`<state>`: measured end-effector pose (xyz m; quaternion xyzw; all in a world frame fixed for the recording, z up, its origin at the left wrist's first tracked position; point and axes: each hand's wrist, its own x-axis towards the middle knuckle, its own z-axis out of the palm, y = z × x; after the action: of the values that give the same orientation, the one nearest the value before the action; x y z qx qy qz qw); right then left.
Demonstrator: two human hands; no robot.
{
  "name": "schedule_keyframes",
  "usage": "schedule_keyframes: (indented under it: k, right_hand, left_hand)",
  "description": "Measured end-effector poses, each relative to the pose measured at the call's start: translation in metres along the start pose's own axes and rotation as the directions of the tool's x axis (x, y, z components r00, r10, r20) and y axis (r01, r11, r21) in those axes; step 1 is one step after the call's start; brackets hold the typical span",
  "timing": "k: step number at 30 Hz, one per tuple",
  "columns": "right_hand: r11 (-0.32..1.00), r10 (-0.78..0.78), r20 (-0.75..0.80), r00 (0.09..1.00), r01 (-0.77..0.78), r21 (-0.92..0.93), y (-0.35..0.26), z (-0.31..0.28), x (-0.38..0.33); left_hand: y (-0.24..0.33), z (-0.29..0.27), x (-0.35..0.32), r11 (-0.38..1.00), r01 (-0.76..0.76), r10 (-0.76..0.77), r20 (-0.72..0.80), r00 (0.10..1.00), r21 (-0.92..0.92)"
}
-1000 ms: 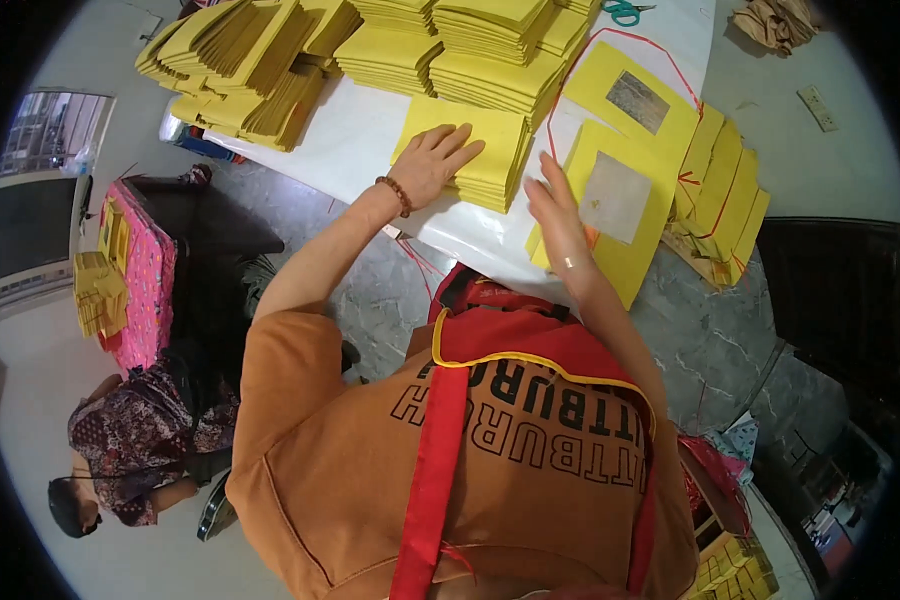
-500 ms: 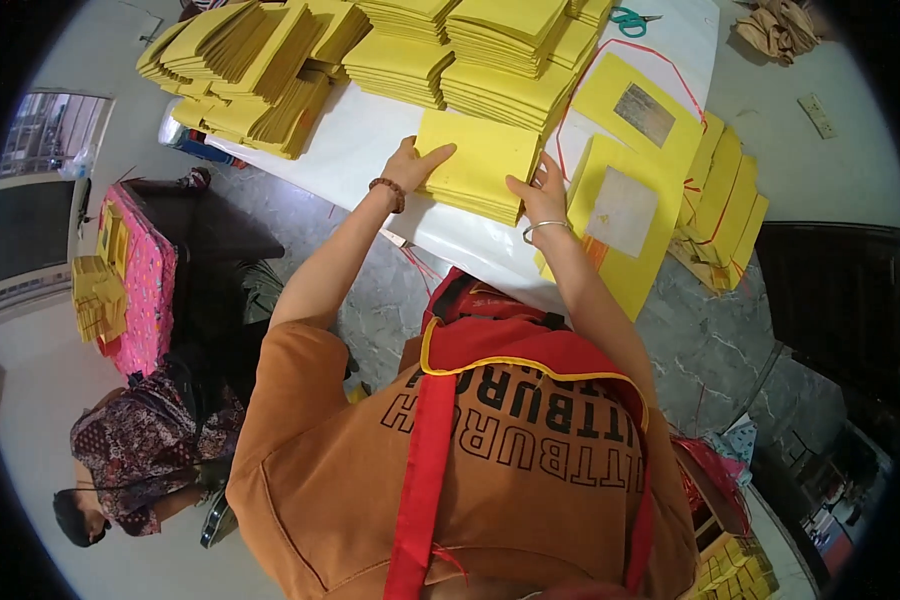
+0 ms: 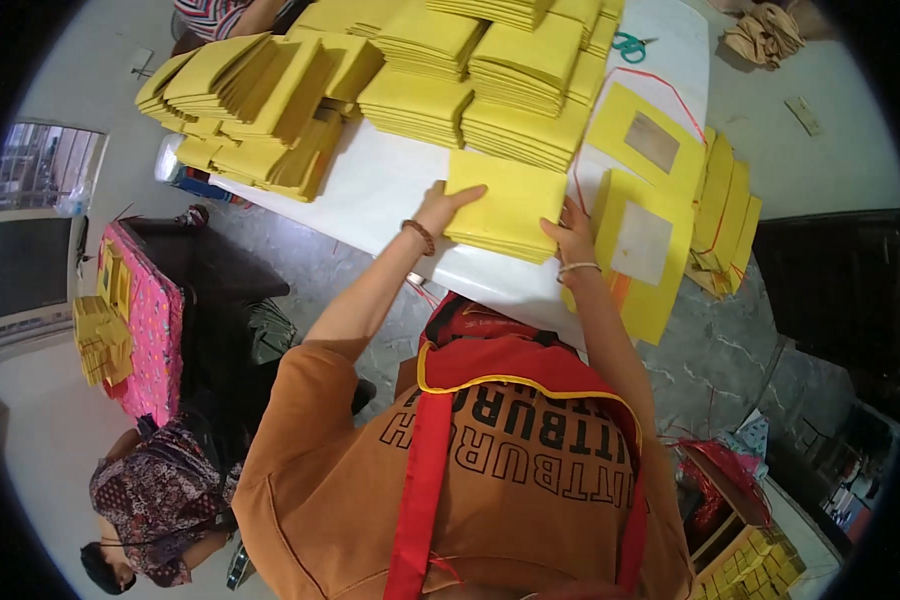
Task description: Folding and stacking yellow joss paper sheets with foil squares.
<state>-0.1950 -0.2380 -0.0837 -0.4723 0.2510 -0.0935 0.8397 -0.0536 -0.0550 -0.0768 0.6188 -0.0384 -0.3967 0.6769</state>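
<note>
Stack of yellow paper point(image 3: 510, 200), long axis left to right.
I see left hand point(image 3: 439, 211) and right hand point(image 3: 574, 240) grasping its 2 ends, neither nearer.

On the white-topped table point(image 3: 360, 190) we see yellow stacks point(image 3: 418, 98), teal-handled scissors point(image 3: 627, 46), red cord point(image 3: 660, 77) and yellow panels point(image 3: 672, 215).
</note>
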Motion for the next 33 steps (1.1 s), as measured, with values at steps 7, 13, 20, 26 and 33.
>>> schedule_keyframes:
  k: [7,13,20,26,33]
  right_hand:
    - [0.987,0.048,-0.08,0.996,-0.06,-0.151,-0.007,0.004,-0.011]
    - [0.979,-0.057,-0.046,0.997,0.047,-0.196,0.006,0.012,-0.036]
    - [0.773,-0.38,0.229,0.896,0.444,-0.454,0.025,0.035,-0.043]
    - [0.685,-0.41,0.186,0.893,0.436,-0.584,0.05,0.037,-0.04]
    - [0.994,0.094,0.202,0.975,-0.102,0.033,0.028,0.03,-0.037]
  left_hand:
    - [0.0,0.002,-0.019,0.998,-0.033,0.031,-0.042,0.999,-0.051]
    - [0.004,-0.025,-0.044,0.938,-0.334,0.345,0.153,0.926,-0.092]
    - [0.013,-0.065,-0.036,0.51,-0.672,0.454,0.496,0.74,0.537]
    - [-0.017,-0.086,-0.015,0.128,-0.641,0.331,0.577,0.747,0.756]
    - [0.032,-0.071,-0.057,0.956,-0.284,0.229,0.42,0.878,0.071]
